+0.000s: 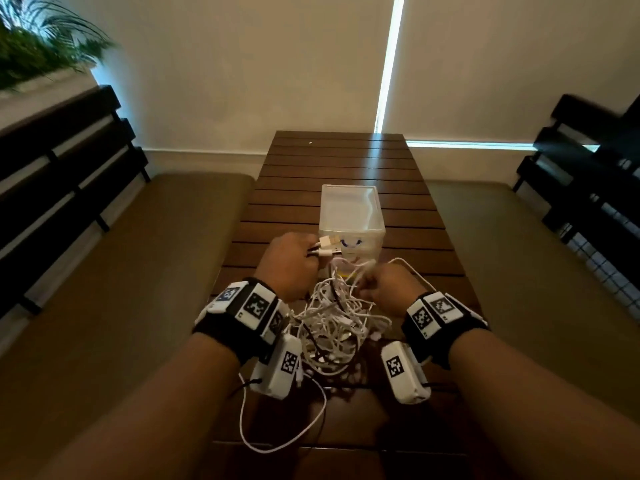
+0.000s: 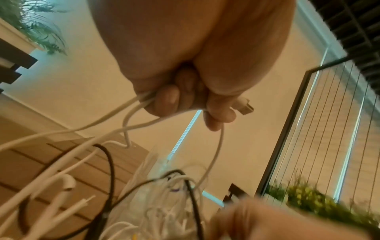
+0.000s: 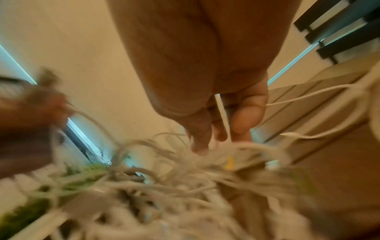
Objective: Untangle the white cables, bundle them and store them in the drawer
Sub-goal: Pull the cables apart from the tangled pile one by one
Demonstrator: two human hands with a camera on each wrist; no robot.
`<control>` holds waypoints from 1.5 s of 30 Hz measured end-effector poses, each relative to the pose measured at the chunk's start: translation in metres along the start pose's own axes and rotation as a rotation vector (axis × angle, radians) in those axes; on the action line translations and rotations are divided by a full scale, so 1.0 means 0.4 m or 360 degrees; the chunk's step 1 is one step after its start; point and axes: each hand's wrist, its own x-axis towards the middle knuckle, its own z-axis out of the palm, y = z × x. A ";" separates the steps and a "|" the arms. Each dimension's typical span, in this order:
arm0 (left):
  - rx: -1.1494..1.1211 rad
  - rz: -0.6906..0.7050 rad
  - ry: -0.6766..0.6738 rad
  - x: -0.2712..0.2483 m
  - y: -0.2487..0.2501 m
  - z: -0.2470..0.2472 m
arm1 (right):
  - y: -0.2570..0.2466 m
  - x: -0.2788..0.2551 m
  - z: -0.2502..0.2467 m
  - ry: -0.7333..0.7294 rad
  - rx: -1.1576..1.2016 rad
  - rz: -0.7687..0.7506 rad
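Note:
A tangle of white cables [image 1: 334, 320] lies on the wooden slatted table [image 1: 346, 168] between my wrists, with a thin black cable [image 2: 110, 164] mixed in. My left hand [image 1: 291, 259] grips several white cable ends, and their USB plugs [image 1: 327, 247] stick out toward the box; one plug [image 2: 244, 108] shows past the fingers in the left wrist view. My right hand [image 1: 384, 284] pinches cable strands at the top of the tangle, its fingers [image 3: 242, 120] curled round a white strand. A translucent white drawer box [image 1: 351, 220] stands just beyond both hands.
Cushioned benches [image 1: 138, 271] flank the narrow table on both sides, with dark slatted backrests [image 1: 69, 174]. A loose loop of white cable [image 1: 284, 420] hangs over the table's near part. A potted plant [image 1: 38, 46] sits at the far left.

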 end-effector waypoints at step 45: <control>0.0131 -0.0066 0.0582 0.044 0.003 -0.136 | -0.037 -0.015 0.020 0.0159 0.0917 -0.0287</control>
